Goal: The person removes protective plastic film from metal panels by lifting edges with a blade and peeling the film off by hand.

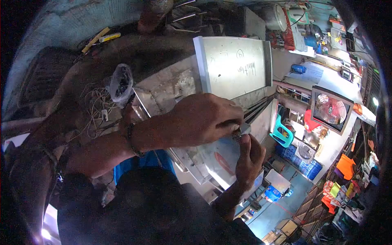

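Note:
Near the middle of the head view, my left hand and my right hand meet at a small grey block-like piece. The fingers of my left hand are bent down onto the piece from its left side. My right thumb and curled fingers press at it from below. What the piece is cannot be made out. Beneath the hands lies a pale sheet or bag with a red oval mark. Just beyond them is a white metal panel with handwriting on it.
A clear plastic bag and tangled wires are at the left. Thin dark rods lie right of the hands. Farther right stand a green chair, a framed fan and blue bottle packs.

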`<act>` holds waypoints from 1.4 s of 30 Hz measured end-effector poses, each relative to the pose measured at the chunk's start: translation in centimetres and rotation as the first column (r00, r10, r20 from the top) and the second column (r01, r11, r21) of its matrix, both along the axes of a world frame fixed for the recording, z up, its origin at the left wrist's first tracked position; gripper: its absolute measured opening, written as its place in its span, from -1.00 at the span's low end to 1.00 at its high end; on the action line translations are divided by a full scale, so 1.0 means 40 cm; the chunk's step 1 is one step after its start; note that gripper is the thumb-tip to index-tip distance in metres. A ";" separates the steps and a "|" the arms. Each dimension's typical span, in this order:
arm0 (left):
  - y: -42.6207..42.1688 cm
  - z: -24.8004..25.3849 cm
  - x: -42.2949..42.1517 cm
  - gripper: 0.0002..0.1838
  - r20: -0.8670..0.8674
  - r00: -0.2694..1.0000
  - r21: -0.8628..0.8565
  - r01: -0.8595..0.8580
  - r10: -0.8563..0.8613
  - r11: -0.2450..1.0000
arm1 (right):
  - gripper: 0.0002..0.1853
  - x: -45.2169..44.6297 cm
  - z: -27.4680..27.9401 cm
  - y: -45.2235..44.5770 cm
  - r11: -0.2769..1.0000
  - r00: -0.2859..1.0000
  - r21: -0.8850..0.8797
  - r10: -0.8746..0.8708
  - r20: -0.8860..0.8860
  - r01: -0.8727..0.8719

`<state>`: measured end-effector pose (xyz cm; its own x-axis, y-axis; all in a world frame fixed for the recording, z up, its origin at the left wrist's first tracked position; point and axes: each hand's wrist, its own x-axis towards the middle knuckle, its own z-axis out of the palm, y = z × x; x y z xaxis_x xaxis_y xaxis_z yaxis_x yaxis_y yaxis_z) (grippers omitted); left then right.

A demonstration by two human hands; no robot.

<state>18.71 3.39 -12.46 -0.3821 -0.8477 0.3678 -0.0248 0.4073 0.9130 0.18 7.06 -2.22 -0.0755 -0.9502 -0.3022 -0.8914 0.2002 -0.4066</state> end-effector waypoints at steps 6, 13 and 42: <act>0.002 0.017 0.028 -0.80 -0.024 0.997 -0.215 -0.074 0.070 0.974 | -0.50 0.010 -0.002 0.010 0.999 1.000 -0.032 -0.002 0.019 0.003; -0.019 0.038 0.040 -0.72 0.263 0.945 -0.605 0.004 0.195 0.796 | -0.53 -0.003 -0.011 0.015 1.000 0.995 -0.029 0.006 0.096 -0.003; -0.041 0.036 0.022 -0.72 0.288 0.936 -0.632 0.028 0.201 0.774 | -0.55 0.009 -0.012 0.012 0.997 0.996 -0.051 0.059 0.071 -0.056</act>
<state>19.60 1.74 -11.03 -0.5106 -0.5124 0.6905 -0.3312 0.8583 0.3920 0.55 7.52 -2.70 -0.0001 -0.9662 -0.2579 -0.8687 0.1278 -0.4785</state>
